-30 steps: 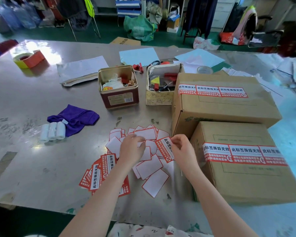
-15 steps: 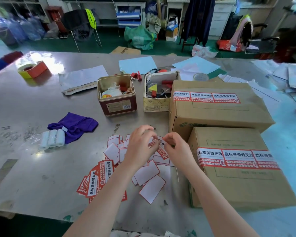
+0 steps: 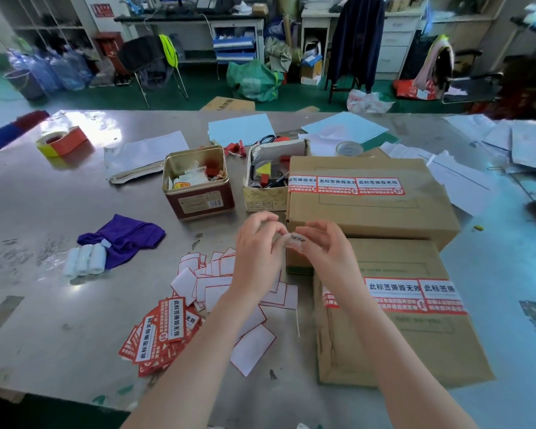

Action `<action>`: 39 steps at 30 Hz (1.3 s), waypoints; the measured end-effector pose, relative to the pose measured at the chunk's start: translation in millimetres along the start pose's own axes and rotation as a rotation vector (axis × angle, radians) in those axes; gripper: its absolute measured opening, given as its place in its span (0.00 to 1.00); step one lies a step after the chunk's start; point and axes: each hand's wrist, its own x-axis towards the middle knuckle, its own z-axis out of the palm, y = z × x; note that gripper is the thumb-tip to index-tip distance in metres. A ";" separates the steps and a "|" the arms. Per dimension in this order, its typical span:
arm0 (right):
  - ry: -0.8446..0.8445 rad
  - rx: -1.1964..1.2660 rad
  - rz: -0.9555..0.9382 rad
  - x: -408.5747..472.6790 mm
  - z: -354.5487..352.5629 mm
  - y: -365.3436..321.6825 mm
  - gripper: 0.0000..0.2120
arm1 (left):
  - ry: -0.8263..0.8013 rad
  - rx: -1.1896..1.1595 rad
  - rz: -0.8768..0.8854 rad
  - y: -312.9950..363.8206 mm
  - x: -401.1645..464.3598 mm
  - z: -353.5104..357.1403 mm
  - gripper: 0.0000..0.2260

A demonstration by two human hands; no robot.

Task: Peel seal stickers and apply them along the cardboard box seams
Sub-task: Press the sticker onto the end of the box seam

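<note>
Both hands meet above the table, in front of the far cardboard box point(image 3: 372, 212). My left hand point(image 3: 257, 246) and my right hand point(image 3: 319, 246) pinch one red-and-white seal sticker point(image 3: 295, 239) between their fingertips; most of it is hidden by fingers. The far box carries a row of seal stickers point(image 3: 347, 185) along its top seam. The near cardboard box point(image 3: 393, 342) has stickers point(image 3: 415, 297) across its seam too. A stack of unpeeled red stickers point(image 3: 161, 332) lies at front left, with white backing papers point(image 3: 217, 286) scattered beside it.
A metal tin point(image 3: 198, 184) and a small carton of tools point(image 3: 270, 178) stand behind the hands. A purple cloth point(image 3: 124, 236) and white paper rolls point(image 3: 84, 260) lie to the left. A tape roll point(image 3: 61, 142) is far left; loose papers point(image 3: 464, 174) are at the right.
Both hands lifted the sticker off the pile and raised it toward the far box. The fingertips have closed tighter around it, and the camera tilted up.
</note>
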 end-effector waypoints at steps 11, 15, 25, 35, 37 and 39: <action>0.206 0.072 0.083 5.6 -90.5 11.5 0.10 | -0.121 -0.836 -0.756 77.1 21.7 24.3 0.05; 0.247 -0.020 0.019 11.2 -117.6 14.8 0.15 | -0.194 -0.916 -0.771 99.8 24.7 49.0 0.04; 0.319 0.037 0.065 35.3 -191.9 33.8 0.17 | -0.193 -0.773 -0.638 148.5 52.2 109.3 0.03; 0.430 -0.049 0.060 86.1 -219.1 31.7 0.10 | -0.169 -0.626 -0.545 151.5 94.4 154.9 0.06; 0.462 -0.043 0.067 99.2 -222.8 31.6 0.10 | -0.166 -0.609 -0.519 150.0 103.9 164.9 0.05; 0.471 -0.033 0.075 111.6 -223.8 31.7 0.11 | -0.157 -0.582 -0.480 148.1 113.0 172.8 0.04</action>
